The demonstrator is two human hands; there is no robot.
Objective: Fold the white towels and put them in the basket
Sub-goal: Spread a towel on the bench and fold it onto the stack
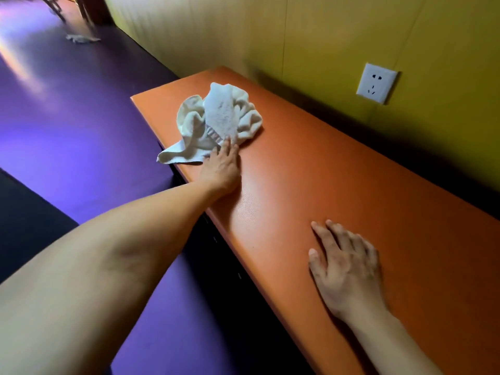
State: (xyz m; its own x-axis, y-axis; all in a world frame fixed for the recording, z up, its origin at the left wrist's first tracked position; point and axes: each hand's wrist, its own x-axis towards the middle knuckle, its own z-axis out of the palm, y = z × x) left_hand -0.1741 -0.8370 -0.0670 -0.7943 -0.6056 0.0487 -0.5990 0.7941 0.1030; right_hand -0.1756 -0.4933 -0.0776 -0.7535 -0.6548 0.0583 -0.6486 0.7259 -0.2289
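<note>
Yellow-green wall panels fill the upper right of the frame, carrying a white plastic wall socket (377, 83), and below them a long orange padded desk (338, 185) runs from the centre down to the lower right corner. Purple floor (67, 125) glows across the left side, lit from somewhere off the upper left.

One crumpled white terry towel (216, 121) lies bunched at the far end of the desk, a little above centre frame, with one corner drooping over the desk's left edge. The heap is loose and unfolded, so the folding has not begun for this piece. No basket shows anywhere in view.

The left hand (221, 169) is stretched far out along the desk, its fingers lying nearly straight with the tips touching the near edge of the towel; it looks placed to drag or gather the cloth closer, though nothing is pinched yet as far as I can tell. The right hand (347, 269) rests flat on the bare desk in the lower right, fingers spread and holding nothing, probably as a brace while the body leans into the long reach.

Another small pale rumpled cloth (81, 38) lies on the floor at the upper left, possibly a further towel; it is too blurred to say.
</note>
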